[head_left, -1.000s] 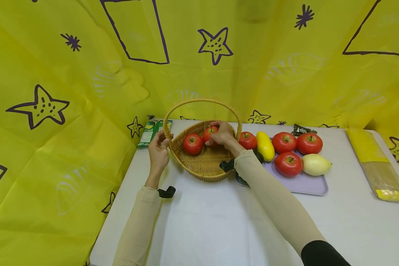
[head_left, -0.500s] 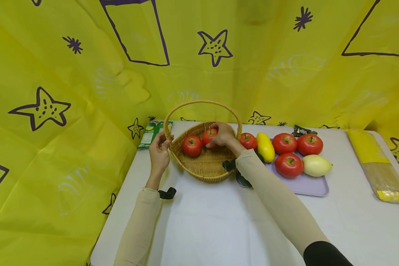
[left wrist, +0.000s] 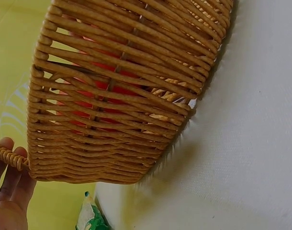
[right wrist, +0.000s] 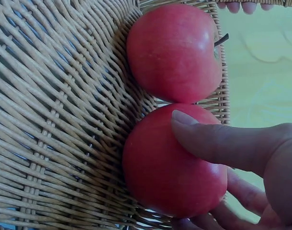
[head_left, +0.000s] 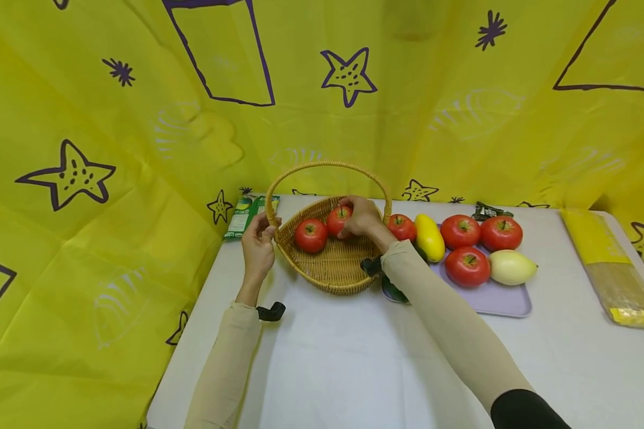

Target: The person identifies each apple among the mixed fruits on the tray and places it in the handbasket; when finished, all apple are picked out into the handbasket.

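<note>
While the left hand (head_left: 258,251) grips the handle (head_left: 328,163) of a wicker basket (head_left: 335,271), the right hand (head_left: 362,218) pinches a red apple (right wrist: 167,165) touching a second apple (right wrist: 172,52) inside the basket.

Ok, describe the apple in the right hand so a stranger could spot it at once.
On the white table, find the wicker basket with the tall arched handle. Inside, in the head view, the red apple lies just right of a second apple. Of the two, only it is gripped by the right hand.
</note>
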Action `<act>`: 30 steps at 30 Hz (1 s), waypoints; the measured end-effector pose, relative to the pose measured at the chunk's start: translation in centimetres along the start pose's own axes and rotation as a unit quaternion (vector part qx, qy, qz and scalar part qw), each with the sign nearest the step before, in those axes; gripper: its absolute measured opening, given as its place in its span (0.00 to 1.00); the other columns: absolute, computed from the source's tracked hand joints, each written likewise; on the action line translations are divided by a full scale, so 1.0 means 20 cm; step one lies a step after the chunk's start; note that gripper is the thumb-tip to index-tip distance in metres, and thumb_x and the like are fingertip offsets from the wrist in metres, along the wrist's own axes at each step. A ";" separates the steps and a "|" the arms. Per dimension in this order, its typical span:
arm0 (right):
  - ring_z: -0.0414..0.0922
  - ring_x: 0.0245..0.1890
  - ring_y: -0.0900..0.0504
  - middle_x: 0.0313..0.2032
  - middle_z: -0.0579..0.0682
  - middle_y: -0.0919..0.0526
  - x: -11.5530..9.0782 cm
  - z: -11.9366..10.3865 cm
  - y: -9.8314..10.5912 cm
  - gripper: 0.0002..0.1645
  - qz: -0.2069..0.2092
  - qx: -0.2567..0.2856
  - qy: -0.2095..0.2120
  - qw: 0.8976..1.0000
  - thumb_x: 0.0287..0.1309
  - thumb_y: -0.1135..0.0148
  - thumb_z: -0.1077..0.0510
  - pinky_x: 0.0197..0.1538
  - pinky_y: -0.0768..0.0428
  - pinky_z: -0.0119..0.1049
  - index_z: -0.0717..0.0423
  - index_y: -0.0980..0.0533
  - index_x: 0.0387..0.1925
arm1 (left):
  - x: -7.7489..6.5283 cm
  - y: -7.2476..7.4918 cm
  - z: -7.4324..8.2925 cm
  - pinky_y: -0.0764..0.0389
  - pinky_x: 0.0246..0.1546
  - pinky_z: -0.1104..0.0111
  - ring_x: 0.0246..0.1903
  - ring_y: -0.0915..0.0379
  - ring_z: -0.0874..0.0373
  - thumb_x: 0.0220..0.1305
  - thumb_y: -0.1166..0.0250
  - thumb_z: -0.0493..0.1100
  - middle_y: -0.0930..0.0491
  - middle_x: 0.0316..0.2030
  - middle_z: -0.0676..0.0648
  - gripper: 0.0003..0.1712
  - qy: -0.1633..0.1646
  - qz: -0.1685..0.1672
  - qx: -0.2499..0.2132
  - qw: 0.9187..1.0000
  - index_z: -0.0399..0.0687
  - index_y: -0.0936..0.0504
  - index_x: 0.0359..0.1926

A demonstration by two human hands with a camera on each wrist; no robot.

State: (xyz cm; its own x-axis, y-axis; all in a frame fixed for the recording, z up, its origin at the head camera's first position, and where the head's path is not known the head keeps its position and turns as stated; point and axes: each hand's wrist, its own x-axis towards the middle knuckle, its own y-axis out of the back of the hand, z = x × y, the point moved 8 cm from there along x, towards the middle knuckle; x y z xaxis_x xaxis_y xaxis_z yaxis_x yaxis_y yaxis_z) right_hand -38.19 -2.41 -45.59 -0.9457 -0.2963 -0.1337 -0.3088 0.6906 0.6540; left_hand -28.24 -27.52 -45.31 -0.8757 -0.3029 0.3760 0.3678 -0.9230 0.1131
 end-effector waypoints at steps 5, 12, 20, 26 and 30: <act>0.61 0.65 0.22 0.64 0.63 0.20 0.01 0.00 0.00 0.51 -0.001 0.003 -0.002 1.000 0.38 0.15 0.67 0.66 0.21 0.55 0.57 0.24 0.69 | 0.00 0.00 0.00 0.20 0.49 0.79 0.52 0.18 0.44 0.75 0.41 0.30 0.14 0.50 0.27 0.16 0.008 0.003 -0.005 1.000 0.30 0.19 0.60; 0.61 0.67 0.24 0.67 0.63 0.22 -0.02 -0.01 0.00 0.53 -0.010 0.013 0.006 1.000 0.41 0.14 0.63 0.69 0.23 0.55 0.57 0.27 0.71 | 0.00 -0.01 0.01 0.20 0.50 0.78 0.49 0.18 0.56 0.76 0.41 0.31 0.14 0.50 0.28 0.16 0.012 -0.002 -0.009 1.000 0.28 0.20 0.60; 0.61 0.69 0.25 0.68 0.64 0.23 -0.08 -0.08 0.02 0.49 -0.005 0.012 0.049 0.999 0.49 0.16 0.55 0.71 0.25 0.55 0.59 0.28 0.72 | -0.01 0.00 0.02 0.19 0.52 0.77 0.52 0.18 0.49 0.76 0.41 0.29 0.15 0.50 0.27 0.15 0.004 -0.005 -0.014 1.000 0.28 0.20 0.59; 0.61 0.71 0.27 0.72 0.62 0.26 -0.18 -0.13 0.07 0.48 -0.010 0.016 0.075 0.997 0.54 0.18 0.51 0.71 0.26 0.57 0.56 0.29 0.74 | -0.02 -0.01 0.02 0.20 0.52 0.77 0.53 0.18 0.45 0.77 0.42 0.29 0.16 0.51 0.26 0.16 0.013 -0.006 -0.020 1.000 0.28 0.20 0.60; 0.62 0.72 0.28 0.73 0.61 0.27 -0.29 -0.15 0.10 0.46 -0.029 0.041 0.118 0.992 0.57 0.20 0.51 0.72 0.27 0.61 0.56 0.29 0.74 | -0.02 -0.01 0.02 0.20 0.52 0.77 0.53 0.19 0.43 0.77 0.42 0.29 0.16 0.51 0.26 0.16 0.019 -0.005 -0.022 1.000 0.26 0.21 0.61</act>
State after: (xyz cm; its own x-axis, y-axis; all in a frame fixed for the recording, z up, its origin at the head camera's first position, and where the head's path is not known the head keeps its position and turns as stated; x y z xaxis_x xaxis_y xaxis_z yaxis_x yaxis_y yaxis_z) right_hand -33.07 -1.23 -41.28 -0.8792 -0.4763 0.0149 -0.3785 0.7169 0.5855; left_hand -27.91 -27.16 -45.19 -0.8907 -0.3016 0.3400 0.3455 -0.9354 0.0756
